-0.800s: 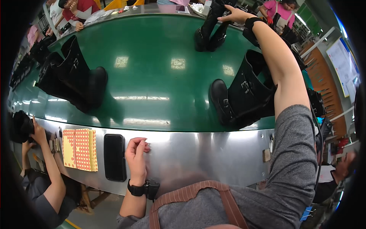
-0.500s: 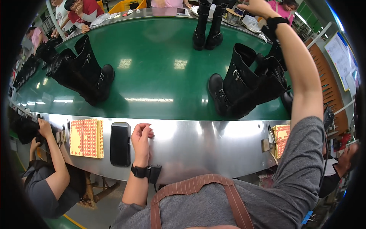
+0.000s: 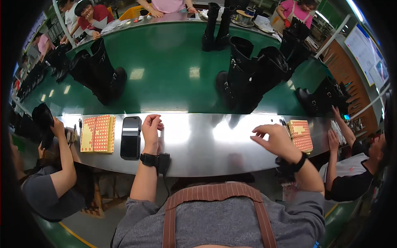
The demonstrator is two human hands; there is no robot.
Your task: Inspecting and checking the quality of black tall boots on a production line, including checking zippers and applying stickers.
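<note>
My left hand rests over the metal ledge beside a black phone, its fingers loosely curled in and nothing visible in them. To the right, my right hand hovers above the ledge with fingers bent but apart, holding nothing. It is nearest to a stack of yellow sticker sheets with red dots. Beyond the ledge, on the green conveyor belt, a pair of tall black buckled boots stands ahead of my right hand. Another black pair stands at the left.
More black boots stand at the far side and the right. A second sticker stack lies left of the phone. Co-workers sit at both sides, the left one handling a black boot; others stand across the belt.
My right arm has come back from the far side of the belt to above the ledge. My left hand stays near the phone. The whole view has shifted a little.
</note>
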